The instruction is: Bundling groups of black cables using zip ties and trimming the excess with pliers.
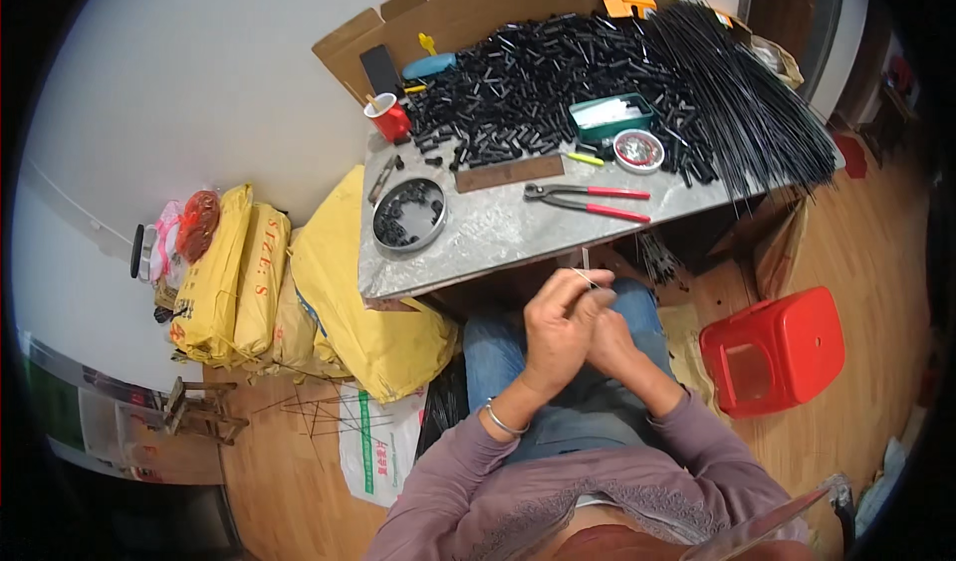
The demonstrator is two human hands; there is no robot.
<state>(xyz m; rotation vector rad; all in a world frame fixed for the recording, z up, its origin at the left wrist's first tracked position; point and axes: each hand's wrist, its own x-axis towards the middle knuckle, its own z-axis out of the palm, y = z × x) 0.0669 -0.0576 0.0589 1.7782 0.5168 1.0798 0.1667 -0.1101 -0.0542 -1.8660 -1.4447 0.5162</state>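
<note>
My left hand [555, 330] and my right hand [611, 340] are pressed together above my lap, just in front of the table's near edge. A thin pale strip [587, 279] sticks out past the fingertips. My left fingers are closed on it. Curled behind my left hand, my right hand is closed too; what its fingers hold is hidden. Nearest on the grey tabletop [478, 232] lie red-handled pincers [588, 203]. Beyond them are a brown metal bar [509, 173] and a large heap of short black tubes [528, 73]. A round tin [409, 215] with small black parts stands on the left.
A bundle of long black rods [747, 103] overhangs the table's right side. A green box [610, 115], a round dish [638, 150] and a red mug [386, 118] stand on top. Yellow sacks [378, 347] lean at left; a red stool [777, 352] is at right.
</note>
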